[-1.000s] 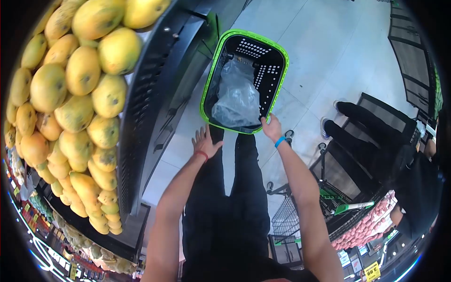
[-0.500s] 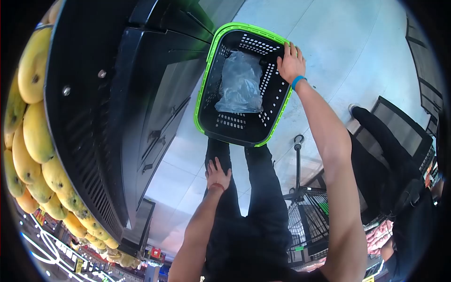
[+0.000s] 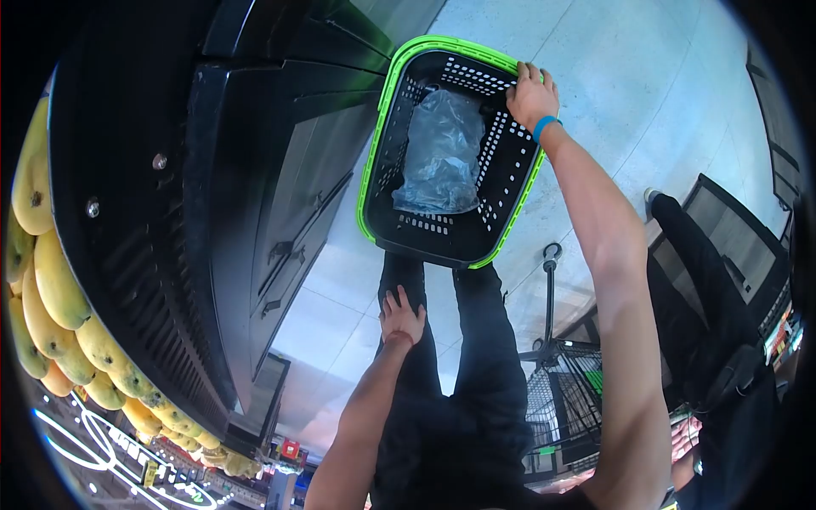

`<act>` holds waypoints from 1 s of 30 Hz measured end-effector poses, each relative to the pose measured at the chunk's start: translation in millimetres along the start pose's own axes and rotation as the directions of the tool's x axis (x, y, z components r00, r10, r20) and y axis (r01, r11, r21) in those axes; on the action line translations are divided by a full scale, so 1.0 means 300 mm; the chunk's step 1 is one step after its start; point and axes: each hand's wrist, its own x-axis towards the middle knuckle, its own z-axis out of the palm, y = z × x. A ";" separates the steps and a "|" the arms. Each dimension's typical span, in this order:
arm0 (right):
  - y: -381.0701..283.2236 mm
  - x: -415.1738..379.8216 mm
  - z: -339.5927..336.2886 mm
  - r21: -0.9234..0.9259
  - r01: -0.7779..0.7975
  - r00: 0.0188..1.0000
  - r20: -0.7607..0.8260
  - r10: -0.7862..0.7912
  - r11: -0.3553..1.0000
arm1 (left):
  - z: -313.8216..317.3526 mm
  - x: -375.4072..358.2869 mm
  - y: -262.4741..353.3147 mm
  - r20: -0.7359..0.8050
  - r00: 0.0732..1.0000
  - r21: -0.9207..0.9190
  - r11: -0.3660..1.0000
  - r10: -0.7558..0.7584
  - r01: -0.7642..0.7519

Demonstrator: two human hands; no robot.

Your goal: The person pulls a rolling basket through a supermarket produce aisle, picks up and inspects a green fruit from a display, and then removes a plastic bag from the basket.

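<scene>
A black shopping basket (image 3: 433,242) with a bright green rim stands in front of my legs on the floor. Inside it lies a clear plastic bag (image 3: 440,157), crumpled; its contents, if any, cannot be made out. My right hand (image 3: 534,98), with a blue wristband, has its fingers curled over the basket's upper right rim. Lower down, my left hand (image 3: 400,317) is open, fingers apart, against the dark trousers (image 3: 406,276) on my left leg. A red band circles the left wrist.
Yellow mangoes (image 3: 64,280) are piled on a dark display stand (image 3: 127,212) at left. A wire shopping cart (image 3: 557,395) stands behind me on the right. Another person in dark clothes (image 3: 705,263) is at the right. Pale floor (image 3: 629,85) stretches beyond the basket.
The view has shifted slightly, so the basket and both hands appear a little further right. My right hand stays on the rim and my left hand stays on my leg.
</scene>
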 end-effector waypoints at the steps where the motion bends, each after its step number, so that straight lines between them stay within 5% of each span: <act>1: -0.011 -0.016 -0.009 0.001 -0.005 1.000 0.000 0.005 1.000 | -0.003 0.002 -0.003 0.000 1.000 0.004 1.000 0.002 -0.002; 3: -0.034 -0.041 -0.021 0.023 0.166 0.981 -0.108 -0.163 0.986 | -0.005 0.007 -0.004 0.009 1.000 0.003 1.000 -0.016 0.016; 6: -0.020 -0.030 0.009 -0.120 0.190 0.956 -0.205 -0.211 0.974 | -0.003 0.012 -0.015 0.003 1.000 0.017 1.000 -0.010 0.010; 14: -0.007 0.023 0.008 0.060 -0.003 0.997 0.077 -0.002 0.998 | -0.052 0.040 -0.026 -0.010 1.000 -0.003 1.000 -0.005 0.005; 16: -0.002 0.021 -0.010 0.031 0.044 0.998 -0.037 -0.043 0.999 | -0.068 0.045 -0.020 -0.020 1.000 -0.011 1.000 0.006 -0.006; 18: -0.005 0.018 -0.039 0.070 -0.048 0.995 0.094 0.041 0.996 | -0.079 0.044 -0.018 -0.023 1.000 -0.024 1.000 0.014 -0.015; 23: -0.005 -0.018 -0.137 0.063 -0.031 1.000 0.006 0.031 0.998 | -0.101 0.050 -0.034 -0.064 0.997 -0.045 0.998 0.036 -0.039; 26: -0.026 -0.094 -0.287 0.272 -0.053 0.997 -0.046 0.068 0.961 | -0.100 0.061 -0.052 -0.123 0.991 -0.052 0.997 0.058 -0.065; 28: -0.011 -0.198 -0.432 0.333 0.074 0.991 -0.131 -0.032 0.940 | -0.115 0.050 -0.062 -0.135 0.988 -0.089 0.992 0.072 -0.084; 30: -0.055 -0.373 -0.620 0.391 0.030 0.999 -0.050 -0.011 0.920 | -0.140 0.018 -0.087 -0.176 0.978 -0.115 0.984 0.113 -0.135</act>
